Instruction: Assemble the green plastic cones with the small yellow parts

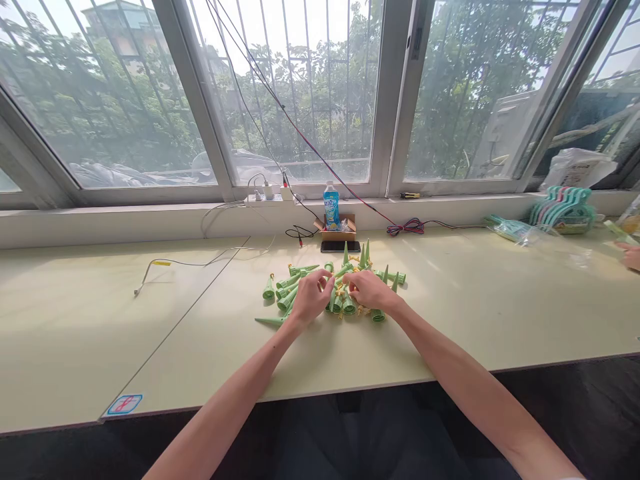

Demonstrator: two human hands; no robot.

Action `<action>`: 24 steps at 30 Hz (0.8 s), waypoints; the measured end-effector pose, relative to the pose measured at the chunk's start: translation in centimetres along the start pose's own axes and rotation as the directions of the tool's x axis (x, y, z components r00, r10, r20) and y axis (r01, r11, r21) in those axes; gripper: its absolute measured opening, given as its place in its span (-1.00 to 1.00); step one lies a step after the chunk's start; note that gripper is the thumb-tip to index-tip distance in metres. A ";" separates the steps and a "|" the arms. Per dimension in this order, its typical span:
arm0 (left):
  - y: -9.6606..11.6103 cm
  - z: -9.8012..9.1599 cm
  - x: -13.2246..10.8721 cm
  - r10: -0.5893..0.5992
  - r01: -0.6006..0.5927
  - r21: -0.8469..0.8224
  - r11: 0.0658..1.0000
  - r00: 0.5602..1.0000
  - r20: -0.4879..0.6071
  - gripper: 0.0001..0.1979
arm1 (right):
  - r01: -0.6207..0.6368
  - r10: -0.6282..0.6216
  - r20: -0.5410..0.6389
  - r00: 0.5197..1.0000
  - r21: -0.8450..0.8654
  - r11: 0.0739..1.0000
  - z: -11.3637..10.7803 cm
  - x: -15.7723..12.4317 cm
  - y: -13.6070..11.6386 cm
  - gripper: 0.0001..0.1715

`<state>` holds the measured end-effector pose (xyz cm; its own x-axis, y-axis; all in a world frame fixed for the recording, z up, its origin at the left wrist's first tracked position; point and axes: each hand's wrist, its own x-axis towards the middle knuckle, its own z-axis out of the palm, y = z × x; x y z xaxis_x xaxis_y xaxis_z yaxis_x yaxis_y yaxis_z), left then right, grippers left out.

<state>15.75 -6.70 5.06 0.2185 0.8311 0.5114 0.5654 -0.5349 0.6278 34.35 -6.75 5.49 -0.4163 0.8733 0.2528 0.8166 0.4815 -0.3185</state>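
A pile of green cone-shaped plastic spikes (284, 300) lies on the table between and around my hands, some on their sides, a few standing point up. Small yellow plastic pieces (361, 311) are mixed in among them. My left hand (313, 295) is over the left part of the pile, its thumb and fingers curled together at the tips. Facing it, my right hand (369, 288) has bent fingers pressed together over the yellow pieces. What either hand's fingertips hold is too small to make out.
Behind the pile are a phone (341, 247) and a cardboard box (338, 235) with a blue bottle (331, 208). A coiled cable (406, 227) and bundled hangers (563, 210) lie right. Another person's hand (630, 255) shows at the right edge. A thin wire (173, 263) crosses the left.
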 end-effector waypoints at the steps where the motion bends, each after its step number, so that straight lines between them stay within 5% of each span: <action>1: 0.0 0.0 0.0 0.003 -0.003 -0.001 1.000 1.000 -0.001 -0.74 | -0.003 0.003 -0.002 1.000 0.002 1.000 0.1 0.0 0.1 -0.69; 13: -0.1 0.1 0.0 0.004 -0.004 0.017 1.000 1.000 -0.002 -0.77 | -0.037 0.040 -0.044 0.998 0.067 0.997 0.1 0.1 0.0 -0.73; 24: 0.0 0.0 0.1 0.035 -0.037 0.039 0.999 0.999 0.033 -0.81 | 0.197 -0.005 -0.418 0.908 0.418 0.887 1.0 0.7 -0.1 -0.85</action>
<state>15.75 -6.63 5.10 0.2647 0.8163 0.5134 0.5876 -0.5586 0.5853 33.58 -6.08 4.78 -0.2150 0.7602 0.6131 0.4751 0.6299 -0.6144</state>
